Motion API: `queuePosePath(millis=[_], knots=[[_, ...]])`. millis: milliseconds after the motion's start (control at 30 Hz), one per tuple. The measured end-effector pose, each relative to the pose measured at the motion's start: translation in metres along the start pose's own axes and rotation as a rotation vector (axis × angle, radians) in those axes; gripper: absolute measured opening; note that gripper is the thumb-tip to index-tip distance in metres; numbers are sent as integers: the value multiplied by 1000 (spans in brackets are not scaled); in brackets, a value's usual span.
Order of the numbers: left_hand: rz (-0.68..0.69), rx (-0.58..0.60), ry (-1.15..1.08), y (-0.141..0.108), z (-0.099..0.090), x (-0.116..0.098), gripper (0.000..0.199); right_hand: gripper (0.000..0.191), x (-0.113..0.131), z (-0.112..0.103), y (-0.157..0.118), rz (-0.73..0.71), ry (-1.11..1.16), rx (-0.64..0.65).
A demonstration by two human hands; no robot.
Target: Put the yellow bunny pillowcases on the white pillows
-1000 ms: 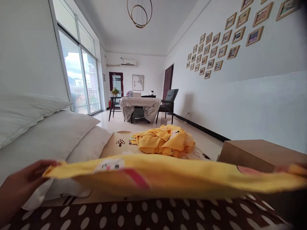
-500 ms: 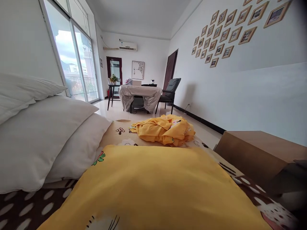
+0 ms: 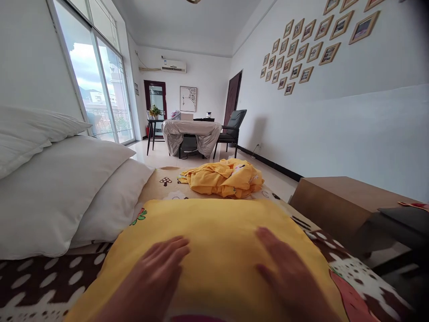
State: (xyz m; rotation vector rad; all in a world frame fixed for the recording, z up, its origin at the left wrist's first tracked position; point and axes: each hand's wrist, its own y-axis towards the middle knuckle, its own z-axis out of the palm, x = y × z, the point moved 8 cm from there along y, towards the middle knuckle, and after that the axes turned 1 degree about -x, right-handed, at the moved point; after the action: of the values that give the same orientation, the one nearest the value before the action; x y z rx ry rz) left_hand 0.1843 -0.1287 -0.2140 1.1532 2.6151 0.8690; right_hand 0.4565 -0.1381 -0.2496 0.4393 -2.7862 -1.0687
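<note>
A plump yellow pillow (image 3: 217, 228) lies flat on the bed in front of me, with a green-leaved print at its far left corner. Over its left half is my left hand (image 3: 161, 259), fingers stretched forward and holding nothing. My right hand (image 3: 284, 264), blurred by motion, is over the right half with its thumb apart from the fingers. Both palms face down at the pillow; whether they press on it I cannot tell. Beyond the pillow's far edge sits a crumpled heap of yellow cloth (image 3: 224, 179).
Several white pillows (image 3: 97, 179) are piled on the left. A patterned sheet (image 3: 30, 277) covers the bed. To the right stand a brown box-like piece (image 3: 338, 197) and a dark seat (image 3: 402, 223). Farther off are a covered table (image 3: 191, 127) and a black chair (image 3: 234, 127).
Both my hands have come into view from below, over the yellow pillow. The view has shifted slightly to the right, and more of the dark seat shows.
</note>
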Motion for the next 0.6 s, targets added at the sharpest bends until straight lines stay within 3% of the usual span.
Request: queuePosePath(millis=[100, 200, 267, 367, 600], knots=[[92, 83, 26, 44, 38, -37, 48, 61, 58, 46, 18, -130, -16, 124], [99, 163, 27, 47, 73, -46, 48, 61, 75, 65, 14, -126, -74, 130], [144, 164, 45, 30, 84, -43, 55, 62, 63, 66, 1, -95, -126, 118], [163, 101, 122, -6, 83, -26, 62, 65, 25, 60, -26, -7, -200, 76], [-26, -13, 266, -95, 72, 37, 72, 64, -57, 49, -87, 132, -305, 47]])
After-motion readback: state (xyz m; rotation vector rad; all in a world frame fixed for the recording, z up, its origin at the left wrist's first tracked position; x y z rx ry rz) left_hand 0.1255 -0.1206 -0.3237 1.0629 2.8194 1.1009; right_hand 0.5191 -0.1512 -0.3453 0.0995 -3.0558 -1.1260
